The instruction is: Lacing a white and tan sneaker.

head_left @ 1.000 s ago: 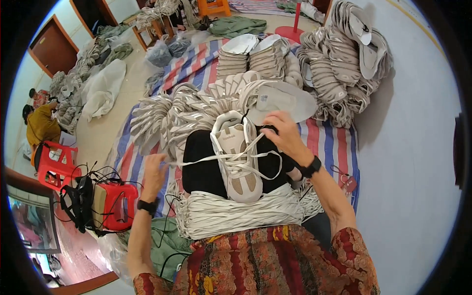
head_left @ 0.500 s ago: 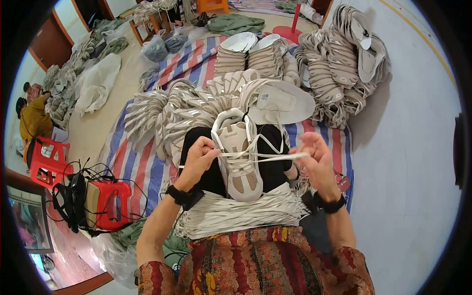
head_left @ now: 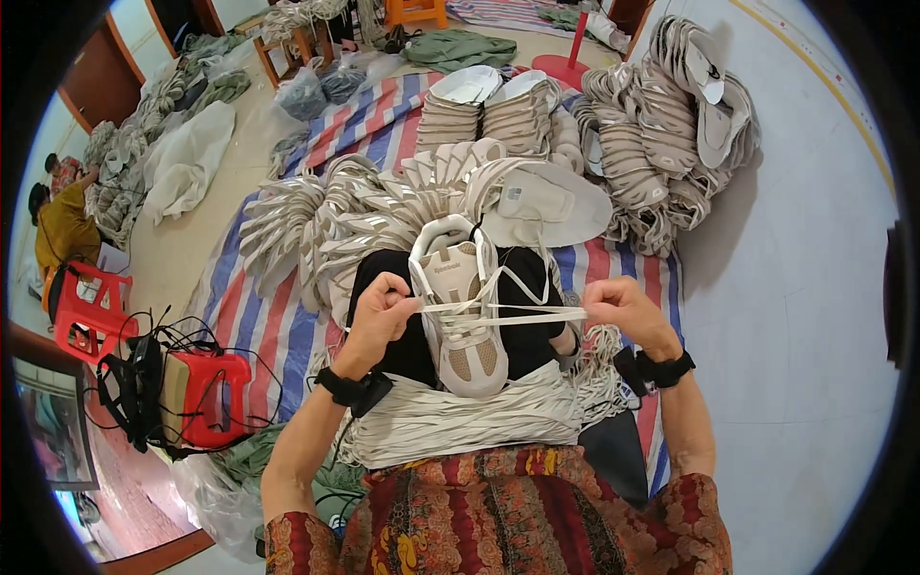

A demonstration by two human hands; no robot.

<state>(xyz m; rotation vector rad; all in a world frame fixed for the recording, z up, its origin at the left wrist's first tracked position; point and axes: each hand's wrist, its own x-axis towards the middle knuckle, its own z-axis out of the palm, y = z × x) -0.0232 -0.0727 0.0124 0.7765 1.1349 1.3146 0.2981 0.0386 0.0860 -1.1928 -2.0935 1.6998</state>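
Observation:
A beige shoe upper point(head_left: 467, 359) with a mesh toe rests between my knees, its toe toward me. Cream shoelace point(head_left: 541, 315) runs through its eyelets and stretches taut out to both sides. On the left, my left hand point(head_left: 381, 311) pinches lace close beside the upper. My right hand point(head_left: 628, 311), farther out to the right, is closed on a doubled length of lace. Another loop of lace rises from the upper toward a second shoe upper point(head_left: 551, 206) lying behind it. Across my lap lies a thick bundle of cream laces point(head_left: 460, 422).
Stacked shoe uppers point(head_left: 369, 216) fan out on a striped sheet point(head_left: 254, 335) ahead, with taller piles point(head_left: 652, 134) at the back right. Red stools point(head_left: 211, 398) and tangled black cables stand at the left. Two people point(head_left: 67, 225) are at the far left.
My right hand has drawn outward to the right and slightly down, pulling the lace straight. My left hand stays near the upper, still pinching lace.

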